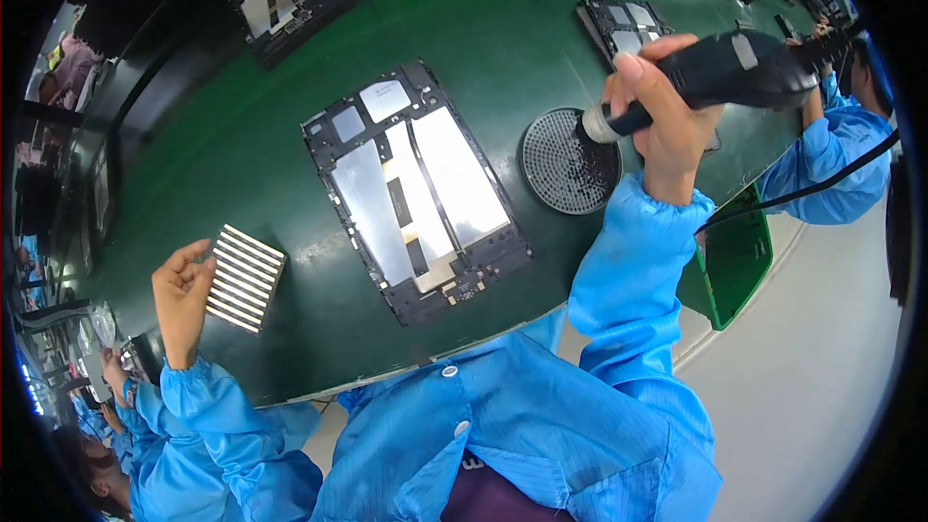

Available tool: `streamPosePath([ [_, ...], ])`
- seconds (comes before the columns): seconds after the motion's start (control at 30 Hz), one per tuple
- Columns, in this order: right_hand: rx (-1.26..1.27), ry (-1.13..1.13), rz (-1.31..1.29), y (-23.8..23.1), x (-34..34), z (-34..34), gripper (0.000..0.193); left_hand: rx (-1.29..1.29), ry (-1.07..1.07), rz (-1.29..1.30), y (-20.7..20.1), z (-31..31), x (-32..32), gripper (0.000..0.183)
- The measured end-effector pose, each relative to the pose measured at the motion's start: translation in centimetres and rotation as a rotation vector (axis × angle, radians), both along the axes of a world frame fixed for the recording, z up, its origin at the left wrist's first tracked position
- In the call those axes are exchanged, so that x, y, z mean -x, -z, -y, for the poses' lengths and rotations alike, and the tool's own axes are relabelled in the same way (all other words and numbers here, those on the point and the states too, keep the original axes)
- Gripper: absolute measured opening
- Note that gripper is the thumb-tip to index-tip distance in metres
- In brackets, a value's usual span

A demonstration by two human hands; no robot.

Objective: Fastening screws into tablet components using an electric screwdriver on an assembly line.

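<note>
In my right hand point(669, 116) is a black electric screwdriver point(744, 70), its fingers wrapped round the body. The screwdriver's pale tip end points down over a round, perforated screw tray point(561, 169) with small dark screws at its right side. My left hand point(184, 285) is closed at the left, thumb and fingers at the edge of a striped block point(246, 278) with light and dark bands. Between the hands lies an opened tablet point(411, 193), its insides up, showing silvery battery panels, a dark cable down the middle and a small circuit board at the near end.
More opened tablets lie on the green table point(464, 19): one at the far left point(285, 2), another at the far right point(623, 24). A green bin point(739, 266) stands below the right table edge. Co-workers in blue sit at left and right point(836, 155). A black cable point(822, 179) crosses at right.
</note>
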State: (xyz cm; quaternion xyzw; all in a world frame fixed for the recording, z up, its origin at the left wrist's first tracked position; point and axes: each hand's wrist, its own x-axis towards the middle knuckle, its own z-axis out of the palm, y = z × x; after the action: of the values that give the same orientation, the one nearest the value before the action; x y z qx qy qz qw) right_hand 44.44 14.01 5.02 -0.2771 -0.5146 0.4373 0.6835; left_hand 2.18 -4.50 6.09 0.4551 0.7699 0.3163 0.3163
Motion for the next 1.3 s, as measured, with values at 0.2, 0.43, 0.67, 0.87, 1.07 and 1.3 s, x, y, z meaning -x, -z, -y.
streamPosePath([
  [0.2,-0.003,0.035,0.048,1.4,0.2,-1.2,0.025,0.007,0.014,0.233,-0.4,-0.3,-0.7,0.030],
  [0.43,-0.024,0.015,0.074,1.9,0.8,-1.9,0.023,0.207,0.018,0.505,-2.6,1.9,1.5,0.037],
  [0.67,-0.008,0.007,0.063,2.2,0.4,-2.0,0.022,0.195,0.323,0.513,-3.8,1.6,0.8,0.049],
  [0.87,0.019,-0.004,0.067,2.0,1.9,-2.0,0.023,0.407,-0.001,0.079,-5.1,-0.3,0.4,0.010],
  [1.07,0.104,0.074,0.126,1.6,-0.5,-0.9,0.021,0.340,0.503,-0.003,-3.1,-6.4,-0.1,0.025],
  [1.3,-0.178,-0.165,0.211,-1.0,1.2,-0.3,0.017,0.389,0.253,-0.239,-0.6,-6.6,-0.2,0.022],
])
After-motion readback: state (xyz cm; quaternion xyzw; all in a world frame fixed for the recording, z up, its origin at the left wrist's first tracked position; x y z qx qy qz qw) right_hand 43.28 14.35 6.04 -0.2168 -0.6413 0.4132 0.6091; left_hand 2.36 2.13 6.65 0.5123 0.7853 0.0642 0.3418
